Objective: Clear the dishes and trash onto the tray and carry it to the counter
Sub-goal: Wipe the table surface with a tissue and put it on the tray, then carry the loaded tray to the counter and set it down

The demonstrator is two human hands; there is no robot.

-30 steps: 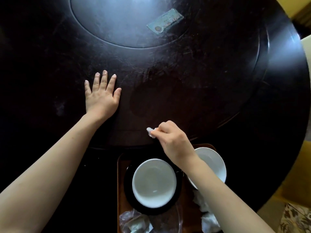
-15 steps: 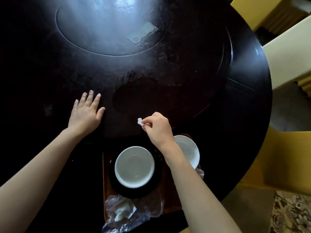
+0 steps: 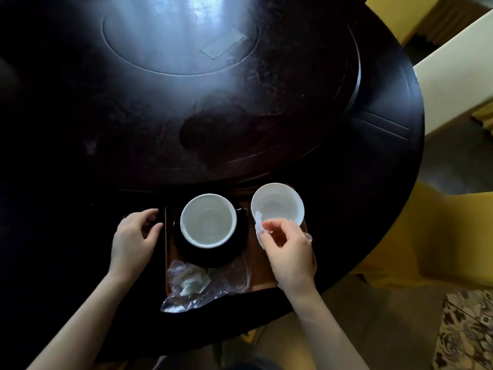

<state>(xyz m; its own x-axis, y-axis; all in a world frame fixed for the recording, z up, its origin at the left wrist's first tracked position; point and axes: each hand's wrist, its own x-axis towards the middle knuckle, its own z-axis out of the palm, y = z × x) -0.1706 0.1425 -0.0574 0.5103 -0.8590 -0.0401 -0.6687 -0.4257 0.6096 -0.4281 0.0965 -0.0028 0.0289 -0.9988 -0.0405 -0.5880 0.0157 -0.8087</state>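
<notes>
two white bowls [image 3: 208, 220] sit on the brown tray [image 3: 262, 276] at the near edge of the dark round table [image 3: 333, 76]. i see the left bowl resting on a black plate [image 3: 213, 256], upright and empty; the right bowl [image 3: 277, 203] stands at the tray's far right corner, its rim reaching past the tray edge. a crumpled clear plastic wrapper [image 3: 205, 285] with a white wad inside lies along the tray's near edge, spilling over the near left corner onto the table.

my right hand [image 3: 289, 252] hovers over the right side of the tray, just below the right bowl. thumb and forefinger are pinched together on a small white scrap of tissue [image 3: 258, 222], which hangs at the bowl's near left rim; i cannot tell whether the scrap touches the bowl.

my left hand [image 3: 134, 240] is on the table just beside the tray's left edge, fingers curled loosely toward that edge, nothing clamped in them. i cannot tell whether the fingertips touch the tray.

a pale rectangular card [image 3: 223, 43] lies on the raised centre disc, well apart from the tray.
</notes>
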